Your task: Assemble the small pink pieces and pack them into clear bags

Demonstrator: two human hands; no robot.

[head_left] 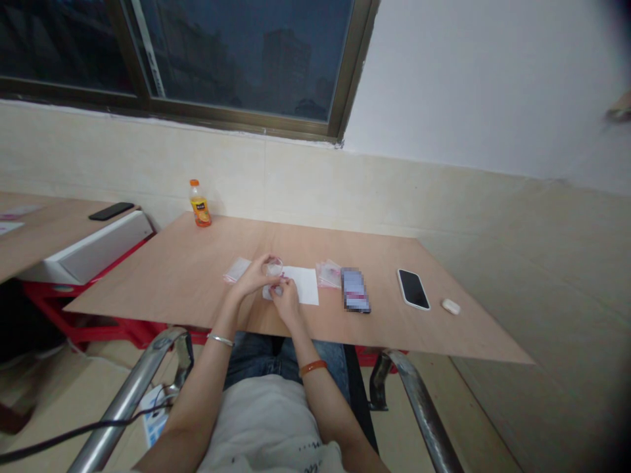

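My left hand (252,277) curves its thumb and fingers around a small clear, round-rimmed piece (274,264) above a white sheet of paper (306,287). Close below it, my right hand (287,301) is closed in a pinch, its fingertips meeting the left thumb near a tiny pinkish item (282,278). What sits between the right fingertips is too small to name. Both hands are over the left part of the sheet. To the left lies a small stack of clear plastic bags (237,269), and more pinkish bags (328,272) lie just right of the paper.
A phone with a lit, blurred screen (355,290), a white-edged phone (413,289) and a small white case (451,306) lie on the right of the wooden table (296,236). An orange drink bottle (200,205) stands at the back left. Metal armrests (424,407) flank me.
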